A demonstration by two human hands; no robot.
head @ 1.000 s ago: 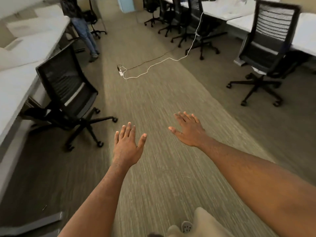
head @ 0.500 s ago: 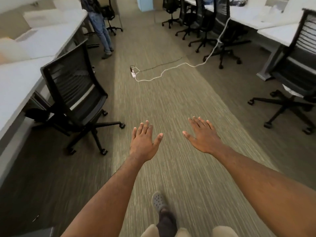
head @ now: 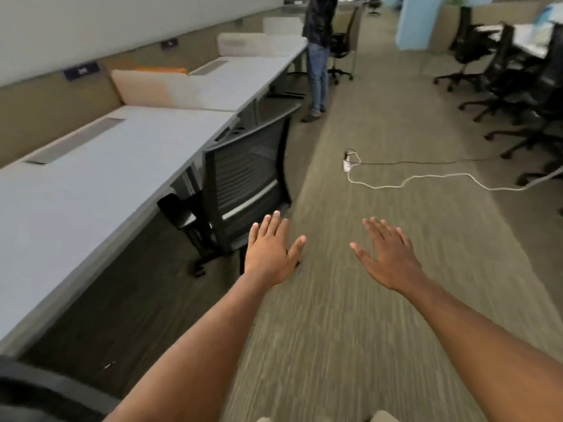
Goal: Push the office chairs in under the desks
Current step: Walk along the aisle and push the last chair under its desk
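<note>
A black mesh-backed office chair [head: 246,181] stands pulled out from the long white desk [head: 100,178] on the left, its back turned toward the aisle. My left hand [head: 269,254] is stretched out flat, fingers apart, just short of the chair's back and not touching it. My right hand [head: 387,254] is also open and held out over the carpet, to the right of the chair. Both hands hold nothing. Several more black chairs [head: 518,95] stand at the desks on the right side.
A white power strip [head: 347,164] with white and black cables trails across the aisle carpet ahead. A person in jeans [head: 318,56] stands by the far end of the left desks. A chair edge [head: 36,391] shows at the bottom left corner.
The view has swung left and moved forward: the left chair and desk are now much closer. Both open hands have come nearer the chair's back.
</note>
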